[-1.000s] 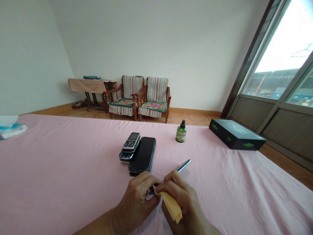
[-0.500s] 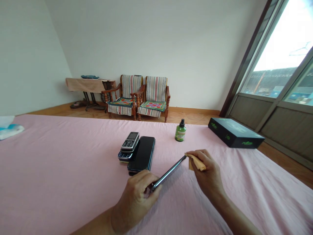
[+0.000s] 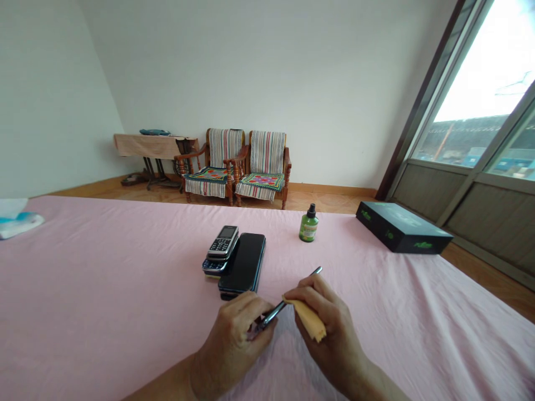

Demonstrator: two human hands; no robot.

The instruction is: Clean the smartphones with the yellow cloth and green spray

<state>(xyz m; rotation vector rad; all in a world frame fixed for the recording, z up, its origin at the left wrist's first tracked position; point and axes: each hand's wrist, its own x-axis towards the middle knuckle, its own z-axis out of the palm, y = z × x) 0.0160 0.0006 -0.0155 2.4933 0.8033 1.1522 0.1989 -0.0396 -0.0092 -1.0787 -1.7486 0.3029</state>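
A thin dark smartphone [image 3: 272, 315] is held edge-up above the pink cloth, its near end pinched by my left hand [image 3: 236, 334]. My right hand [image 3: 328, 320] is closed on a folded yellow cloth [image 3: 308, 318], which touches the phone's upper edge around the middle. The phone's far end sticks out beyond my right fingers, and much of its face is hidden. Just past my left hand lie stacked black smartphones [image 3: 244, 262]. Beside them on the left is a small stack of keypad phones, with a silver one [image 3: 223, 242] on top.
On the pink cloth [image 3: 125, 289] stand a green bottle with a black cap [image 3: 308, 224] and, at the right, a flat black box [image 3: 401, 227]. A tissue pack [image 3: 20, 223] lies at the left edge. Two wooden chairs [image 3: 261, 167] and a covered sewing table [image 3: 152, 146] are by the wall.
My right hand has moved with the yellow cloth along the phone's edge, from its far end left and down to about the middle. My left hand keeps its hold.
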